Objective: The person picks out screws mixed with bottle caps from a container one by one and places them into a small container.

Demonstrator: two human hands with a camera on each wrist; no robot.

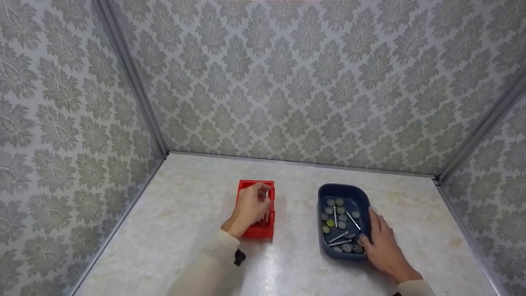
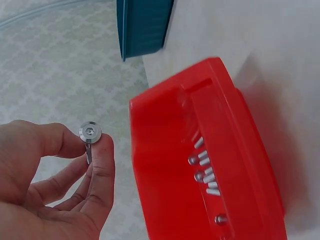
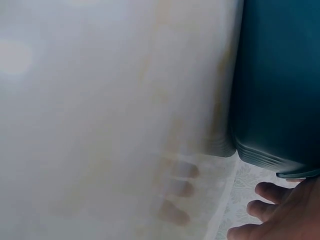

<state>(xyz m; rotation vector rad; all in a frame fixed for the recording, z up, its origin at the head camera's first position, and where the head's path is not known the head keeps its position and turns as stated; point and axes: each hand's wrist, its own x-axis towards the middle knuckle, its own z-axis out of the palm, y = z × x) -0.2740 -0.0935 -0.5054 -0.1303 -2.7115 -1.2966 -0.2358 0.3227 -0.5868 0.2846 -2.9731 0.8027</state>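
In the left wrist view, a silver hex-socket bolt (image 2: 90, 131) is pinched between the thumb and fingers of my left hand (image 2: 65, 175). That hand (image 1: 250, 205) is over a red box (image 1: 257, 232), which holds several metal bolts (image 2: 199, 176) along one side. My right hand (image 1: 384, 244) is at the right side of a dark blue tray (image 1: 343, 255), thumb over the rim and fingers along the outside. Its fingers (image 3: 260, 210) show below the tray wall (image 3: 280, 90) in the right wrist view. Several round caps (image 1: 342, 218) and long bolts (image 1: 338, 237) lie in the tray.
Both containers stand apart on a pale marbled table (image 1: 296, 263). Patterned panels (image 1: 279, 82) enclose the back and sides, with grey metal edging (image 1: 304, 164) along the table's far edge.
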